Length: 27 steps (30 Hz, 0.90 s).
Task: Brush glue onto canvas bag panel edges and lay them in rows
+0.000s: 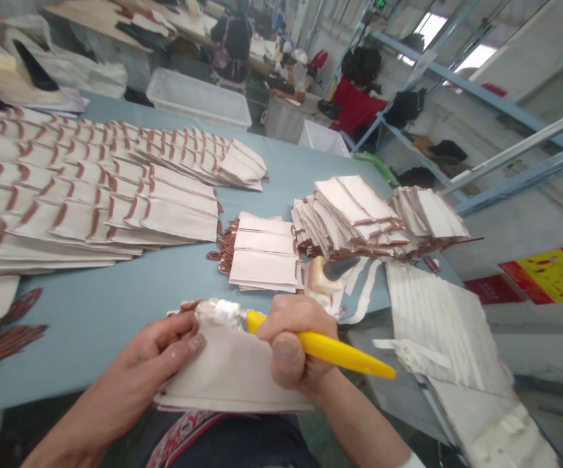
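At the table's near edge lies a stack of beige flat pieces (233,374) with brown edging. My left hand (157,354) grips its left side, thumb on top and fingers toward the far corner. My right hand (298,338) is closed round the yellow handle of a brush (344,354). The brush's head is caked with white paste and touches the stack's far edge. Just beyond my right hand stands a pale, paste-crusted container (323,276) with a dark cone-shaped piece leaning from it.
Overlapping rows of beige pieces (96,195) cover the table's left side. A smaller pile (264,253) with brown cords and taller stacks (350,201) lie ahead. White strips hang over a board (442,325) at right. A white bin (198,97) stands past the far edge.
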Tool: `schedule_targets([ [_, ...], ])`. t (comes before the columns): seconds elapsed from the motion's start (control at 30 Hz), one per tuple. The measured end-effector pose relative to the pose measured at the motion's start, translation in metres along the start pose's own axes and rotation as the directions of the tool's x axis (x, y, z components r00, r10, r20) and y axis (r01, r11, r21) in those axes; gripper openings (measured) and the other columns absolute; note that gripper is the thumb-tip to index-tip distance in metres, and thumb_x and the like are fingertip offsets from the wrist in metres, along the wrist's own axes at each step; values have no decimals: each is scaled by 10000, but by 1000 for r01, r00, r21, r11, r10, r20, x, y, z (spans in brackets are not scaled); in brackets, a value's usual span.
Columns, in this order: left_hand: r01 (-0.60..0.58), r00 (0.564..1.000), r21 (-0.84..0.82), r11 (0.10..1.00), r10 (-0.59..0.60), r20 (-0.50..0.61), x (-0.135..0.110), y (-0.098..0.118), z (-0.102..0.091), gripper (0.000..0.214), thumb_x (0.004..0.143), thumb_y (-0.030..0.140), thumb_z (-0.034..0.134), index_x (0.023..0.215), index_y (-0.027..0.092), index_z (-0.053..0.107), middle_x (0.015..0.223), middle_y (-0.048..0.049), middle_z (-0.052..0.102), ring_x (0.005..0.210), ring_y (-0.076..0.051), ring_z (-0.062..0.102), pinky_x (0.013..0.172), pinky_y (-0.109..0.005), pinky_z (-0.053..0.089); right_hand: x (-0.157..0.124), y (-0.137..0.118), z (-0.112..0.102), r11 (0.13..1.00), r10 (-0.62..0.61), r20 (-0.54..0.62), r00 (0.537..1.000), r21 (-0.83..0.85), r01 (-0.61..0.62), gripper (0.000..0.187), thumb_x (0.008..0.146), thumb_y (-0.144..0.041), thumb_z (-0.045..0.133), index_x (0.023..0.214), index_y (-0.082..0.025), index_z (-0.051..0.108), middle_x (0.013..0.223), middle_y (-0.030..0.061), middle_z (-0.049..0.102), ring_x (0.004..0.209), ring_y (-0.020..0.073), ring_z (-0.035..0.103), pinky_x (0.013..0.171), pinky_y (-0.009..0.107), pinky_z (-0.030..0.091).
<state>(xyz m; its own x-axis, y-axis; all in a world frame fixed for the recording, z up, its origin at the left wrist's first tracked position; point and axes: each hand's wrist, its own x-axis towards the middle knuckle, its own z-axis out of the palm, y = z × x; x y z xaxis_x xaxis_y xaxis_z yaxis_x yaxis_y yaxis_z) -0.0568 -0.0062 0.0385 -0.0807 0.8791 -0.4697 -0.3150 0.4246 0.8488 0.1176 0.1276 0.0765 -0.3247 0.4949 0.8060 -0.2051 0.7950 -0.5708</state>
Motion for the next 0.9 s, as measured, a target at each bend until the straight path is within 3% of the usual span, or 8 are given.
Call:
schedule_targets([
  [0.13, -36, 999, 4, 999, 36, -6, -2, -1, 1, 505, 881, 685, 875, 1135, 249, 871, 870, -48, 853, 829, -250, 796, 699, -278, 660, -3, -1, -4, 995, -56, 127, 990, -72, 65, 225, 1128, -277, 575, 947, -276, 710, 691, -23, 761, 551, 143, 704, 607, 258, 616],
  [0.23, 13, 1000, -16, 1000, -13, -18, -4, -1, 1, 482, 876, 684, 869, 1093, 254, 869, 814, -38, 835, 749, -237, 787, 665, -287, 659, -3, 1, -10, 984, 5, 101, 995, -176, 13, 266, 1133, -288, 556, 919, -267, 714, 686, -3, 755, 569, 160, 713, 608, 278, 624],
  [0.37, 26, 1000, -56, 998, -27, -16, -5, 3, 4, 463, 823, 654, 910, 1063, 259, 879, 745, -31, 812, 690, -236, 777, 581, -265, 623, -4, -1, -6, 999, -16, -16, 1000, -33, 16, 303, 1160, -368, 534, 922, -283, 704, 600, -31, 688, 463, 147, 631, 524, 270, 573],
  [0.47, 1, 1000, -105, 994, -1, -5, -5, 5, 4, 455, 827, 640, 930, 1101, 279, 890, 771, -24, 829, 726, -236, 804, 645, -271, 655, -4, -4, -3, 1000, -30, 82, 996, 10, 29, 261, 1146, -329, 561, 942, -276, 714, 645, -25, 726, 513, 145, 675, 571, 260, 595],
  [0.57, -7, 1000, -85, 996, 6, -7, -4, 1, 0, 452, 871, 628, 902, 1180, 298, 888, 815, -29, 853, 833, -275, 849, 680, -282, 672, -6, -7, -15, 986, 96, 176, 980, -148, -70, 295, 1137, -300, 550, 900, -257, 722, 706, 5, 762, 605, 164, 731, 634, 274, 630],
  [0.73, -23, 998, -55, 998, 20, -62, -4, -8, -9, 477, 874, 636, 890, 1205, 292, 891, 804, -30, 850, 816, -280, 848, 703, -319, 696, -13, -9, -37, 940, 263, 90, 961, -247, -234, 330, 1118, -379, 551, 903, -246, 763, 696, 40, 728, 603, 205, 714, 588, 323, 625],
  [0.9, -52, 998, 16, 998, 53, -25, -4, 4, -1, 461, 863, 618, 901, 1178, 282, 892, 867, -22, 866, 781, -241, 827, 669, -266, 668, -1, -13, -17, 970, 150, 171, 974, -215, -112, 303, 1116, -301, 568, 865, -247, 731, 708, 11, 760, 586, 157, 713, 609, 258, 623],
])
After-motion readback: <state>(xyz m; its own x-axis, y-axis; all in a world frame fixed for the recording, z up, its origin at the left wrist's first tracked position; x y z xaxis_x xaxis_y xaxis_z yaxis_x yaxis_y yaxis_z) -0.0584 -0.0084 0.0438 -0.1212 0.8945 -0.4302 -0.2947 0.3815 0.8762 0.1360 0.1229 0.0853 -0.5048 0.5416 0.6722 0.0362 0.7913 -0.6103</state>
